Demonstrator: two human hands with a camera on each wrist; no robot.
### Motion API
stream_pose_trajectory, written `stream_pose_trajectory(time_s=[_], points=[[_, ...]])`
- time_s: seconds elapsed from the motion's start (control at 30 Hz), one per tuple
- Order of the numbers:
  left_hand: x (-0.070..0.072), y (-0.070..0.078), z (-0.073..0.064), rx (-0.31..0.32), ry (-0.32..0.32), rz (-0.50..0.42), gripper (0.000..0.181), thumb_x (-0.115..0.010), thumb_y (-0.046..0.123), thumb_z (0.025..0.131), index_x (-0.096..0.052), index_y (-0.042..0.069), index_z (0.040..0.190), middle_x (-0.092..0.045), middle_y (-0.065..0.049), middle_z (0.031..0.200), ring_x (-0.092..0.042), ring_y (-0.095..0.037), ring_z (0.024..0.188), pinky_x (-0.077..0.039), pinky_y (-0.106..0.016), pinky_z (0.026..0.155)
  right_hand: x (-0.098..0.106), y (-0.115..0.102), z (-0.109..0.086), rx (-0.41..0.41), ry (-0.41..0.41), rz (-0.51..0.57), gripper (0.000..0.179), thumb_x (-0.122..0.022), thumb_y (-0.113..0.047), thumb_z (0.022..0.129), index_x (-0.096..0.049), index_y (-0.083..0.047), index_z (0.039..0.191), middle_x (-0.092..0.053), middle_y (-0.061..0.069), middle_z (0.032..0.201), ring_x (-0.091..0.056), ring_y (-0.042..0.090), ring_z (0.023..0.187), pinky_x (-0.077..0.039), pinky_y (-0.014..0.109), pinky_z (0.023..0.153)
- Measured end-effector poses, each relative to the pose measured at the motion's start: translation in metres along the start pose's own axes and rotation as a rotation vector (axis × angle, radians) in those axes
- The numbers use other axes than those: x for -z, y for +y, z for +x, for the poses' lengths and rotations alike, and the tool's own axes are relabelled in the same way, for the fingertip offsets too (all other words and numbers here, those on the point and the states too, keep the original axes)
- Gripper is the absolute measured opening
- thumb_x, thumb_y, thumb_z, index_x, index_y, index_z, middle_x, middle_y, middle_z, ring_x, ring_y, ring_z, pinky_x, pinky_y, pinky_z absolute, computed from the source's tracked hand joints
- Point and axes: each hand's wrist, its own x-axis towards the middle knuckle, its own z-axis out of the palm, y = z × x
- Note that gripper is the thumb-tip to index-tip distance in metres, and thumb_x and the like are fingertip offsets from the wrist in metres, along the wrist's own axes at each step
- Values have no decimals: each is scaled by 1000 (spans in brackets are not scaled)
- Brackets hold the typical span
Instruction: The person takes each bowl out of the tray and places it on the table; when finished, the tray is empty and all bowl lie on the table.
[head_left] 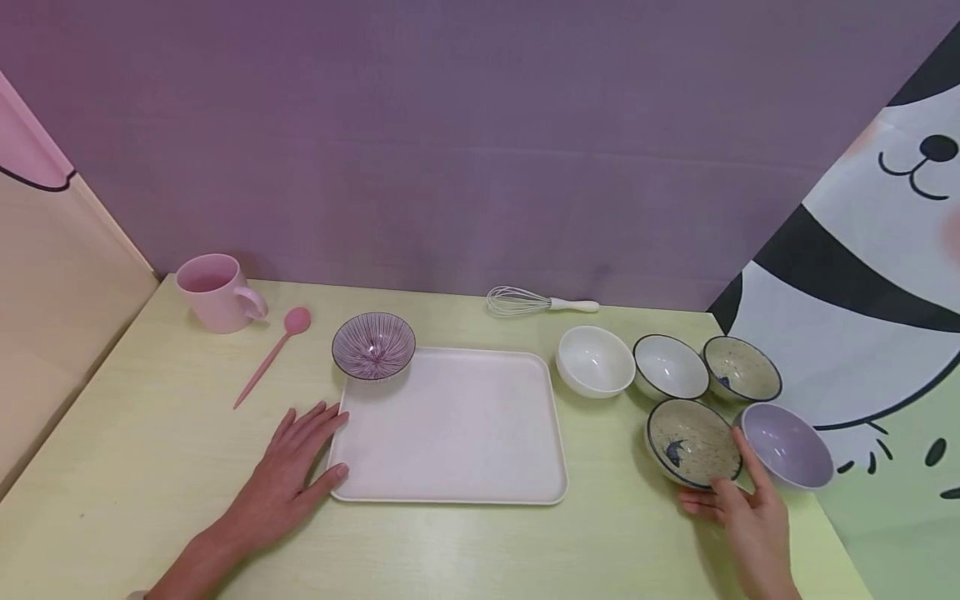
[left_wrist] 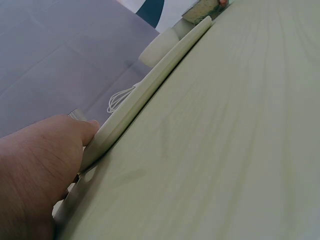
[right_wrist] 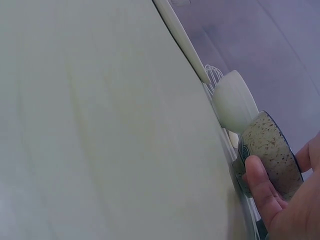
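Note:
My right hand [head_left: 750, 521] grips a speckled beige bowl [head_left: 701, 442] with a dark rim and a small blue motif inside. In the right wrist view the fingers reach round the speckled bowl's outer wall [right_wrist: 272, 150], and the bowl is tilted there. A white rectangular tray [head_left: 457, 433] lies mid-table. Spread and fairly straight, the fingers of my left hand [head_left: 285, 479] touch the tray's left edge. The left wrist view has the thumb beside the tray's rim [left_wrist: 145, 90]. A purple-striped bowl [head_left: 373, 346] sits at the tray's far left corner.
Close behind the held bowl are a white bowl [head_left: 595, 362], a dark-rimmed white bowl [head_left: 670, 367] and another speckled bowl [head_left: 741, 368]. A lilac bowl [head_left: 787, 446] is to its right. A whisk [head_left: 543, 302] lies at the back; a pink mug [head_left: 213, 296] and pink spoon [head_left: 273, 354] are left.

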Motion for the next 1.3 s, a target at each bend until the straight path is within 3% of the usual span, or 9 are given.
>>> stream_pose_trajectory(time_s=[0.07, 0.17, 0.2, 0.3, 0.83, 1.3], points=[[0, 0, 0, 1, -1, 1, 62, -72, 26, 106, -53, 4, 162, -53, -23, 165, -42, -48, 156, 0, -33, 141, 2, 0, 1, -12, 7, -2, 81, -38, 11, 110, -19, -27, 179, -54, 18, 147, -82, 15, 73, -70, 29, 71], [0, 0, 0, 3, -3, -1, 62, -73, 25, 106, -53, 4, 162, -53, -23, 165, -42, -48, 156, 0, -33, 141, 6, -1, 3, -18, 10, 14, 80, -38, 10, 110, -18, -24, 179, -68, -16, 121, -82, 17, 73, -70, 30, 71], [0, 1, 0, 5, -4, 0, 63, -73, 25, 106, -53, 5, 162, -53, -23, 165, -42, -48, 156, 0, -33, 141, 7, 0, 3, -10, 1, 26, 80, -38, 11, 110, -16, -22, 180, -70, -17, 118, -82, 17, 73, -70, 30, 70], [1, 1, 0, 8, -5, -2, 63, -73, 25, 106, -53, 5, 162, -53, -23, 165, -42, -48, 156, 0, -33, 141, 11, 1, 5, 4, -14, 45, 80, -37, 11, 110, -13, -19, 180, -77, -15, 104, -82, 17, 73, -70, 30, 69], [0, -1, 1, -3, -2, 10, 62, -73, 25, 106, -53, 3, 161, -53, -24, 165, -42, -49, 155, 0, -33, 141, 14, -2, 5, -15, -67, -13, 74, -33, 4, 114, -2, -15, 179, -83, 0, 86, -82, 14, 72, -69, 27, 68], [-1, 0, 1, 3, -2, 6, 61, -72, 25, 106, -54, 3, 161, -54, -23, 165, -42, -49, 156, 0, -34, 141, 15, 1, 6, 1, -94, -60, 71, -37, -5, 118, -2, -16, 179, -83, 1, 87, -81, 16, 71, -70, 32, 66]])
